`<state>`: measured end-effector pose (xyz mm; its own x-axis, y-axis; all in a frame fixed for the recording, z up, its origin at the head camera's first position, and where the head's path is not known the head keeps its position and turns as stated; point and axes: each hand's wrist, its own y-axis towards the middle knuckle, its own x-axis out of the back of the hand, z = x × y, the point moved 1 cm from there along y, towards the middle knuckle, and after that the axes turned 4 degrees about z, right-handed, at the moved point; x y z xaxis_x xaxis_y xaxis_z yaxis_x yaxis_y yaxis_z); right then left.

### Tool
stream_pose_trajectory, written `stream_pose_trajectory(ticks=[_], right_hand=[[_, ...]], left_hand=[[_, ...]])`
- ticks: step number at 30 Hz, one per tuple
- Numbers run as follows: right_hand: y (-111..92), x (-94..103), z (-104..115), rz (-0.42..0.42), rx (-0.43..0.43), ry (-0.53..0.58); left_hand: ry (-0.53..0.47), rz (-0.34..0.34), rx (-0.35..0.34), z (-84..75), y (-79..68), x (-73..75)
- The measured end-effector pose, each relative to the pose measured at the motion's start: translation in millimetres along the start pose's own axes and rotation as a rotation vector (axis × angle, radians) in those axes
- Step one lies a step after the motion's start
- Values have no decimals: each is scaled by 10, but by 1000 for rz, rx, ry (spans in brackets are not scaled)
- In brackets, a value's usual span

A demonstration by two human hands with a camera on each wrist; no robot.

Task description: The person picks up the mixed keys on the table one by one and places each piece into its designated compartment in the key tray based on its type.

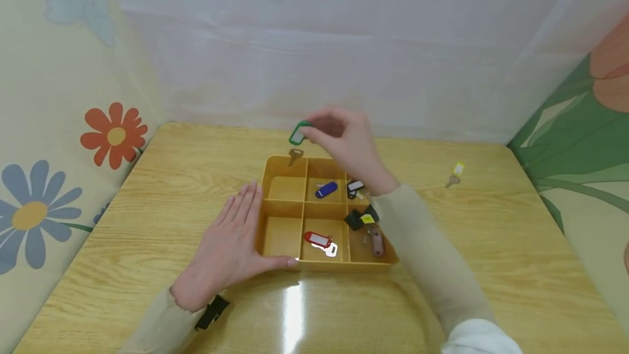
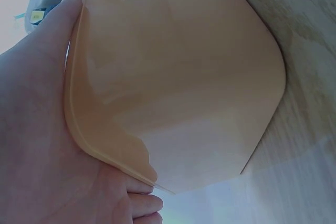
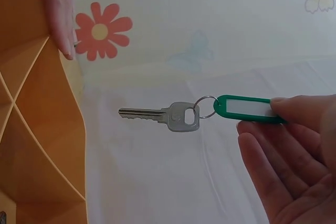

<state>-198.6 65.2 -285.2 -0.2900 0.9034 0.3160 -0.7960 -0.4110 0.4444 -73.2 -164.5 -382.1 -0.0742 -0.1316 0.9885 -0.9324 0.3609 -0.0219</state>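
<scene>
My right hand (image 1: 346, 138) pinches a green key tag (image 3: 247, 107) between thumb and fingers. From the tag's ring hangs a silver key (image 3: 181, 117), over the back left compartment of a yellow divided tray (image 1: 344, 267). My left hand (image 1: 228, 245) rests along the tray's left side, fingers straight and thumb on the front rim; the left wrist view shows it against the outer wall. In the tray lie a blue tag (image 1: 326, 189) at back middle, black-and-white tags (image 1: 355, 186) at back right, a red tag (image 1: 318, 240) with a key at front middle.
The front right compartment holds a pinkish fob (image 1: 377, 243) with keys; a dark band with a yellow label (image 1: 367, 218) overlaps there. A key with a yellow tag (image 1: 458, 169) lies on the wooden table (image 1: 491, 223) at right. A white sheet (image 1: 344, 42) rises behind.
</scene>
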Motion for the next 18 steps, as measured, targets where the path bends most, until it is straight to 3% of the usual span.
stream_pose_trajectory(ticks=[9, 18], right_hand=[[84, -118, -162, 52, -58, -29], [48, -149, -323, 153, -185, -115]], left_hand=[[-19, 14, 9, 1, -3, -3], [-15, 10, 5, -12, -7, -11]])
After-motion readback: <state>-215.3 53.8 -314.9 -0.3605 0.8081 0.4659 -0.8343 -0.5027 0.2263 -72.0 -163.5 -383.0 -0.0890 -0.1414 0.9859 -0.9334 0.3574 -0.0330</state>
